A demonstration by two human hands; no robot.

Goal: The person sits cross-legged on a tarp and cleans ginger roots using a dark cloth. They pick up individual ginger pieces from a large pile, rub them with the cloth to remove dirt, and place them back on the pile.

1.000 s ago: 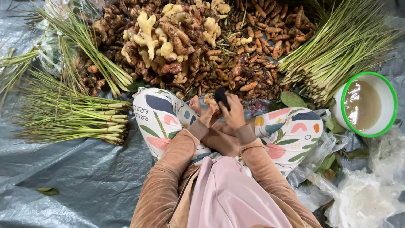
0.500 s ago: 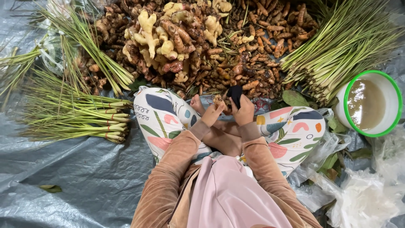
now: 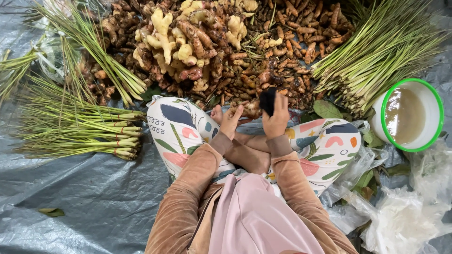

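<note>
The small dark thing (image 3: 268, 101) is held up in the right hand (image 3: 277, 118), fingers shut round it, just over the near edge of the root pile (image 3: 226, 51) on the grey tarp (image 3: 70, 197). The left hand (image 3: 230, 121) is loosely open, touching a brown root (image 3: 249, 109). It looks like picking and cleaning roots; a firm grip on that root seems needed.

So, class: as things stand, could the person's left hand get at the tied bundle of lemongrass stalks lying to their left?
Probably yes. The left hand is open and holds nothing, and the lemongrass bundle lies on the tarp just beyond the left knee, with nothing between them.
</note>
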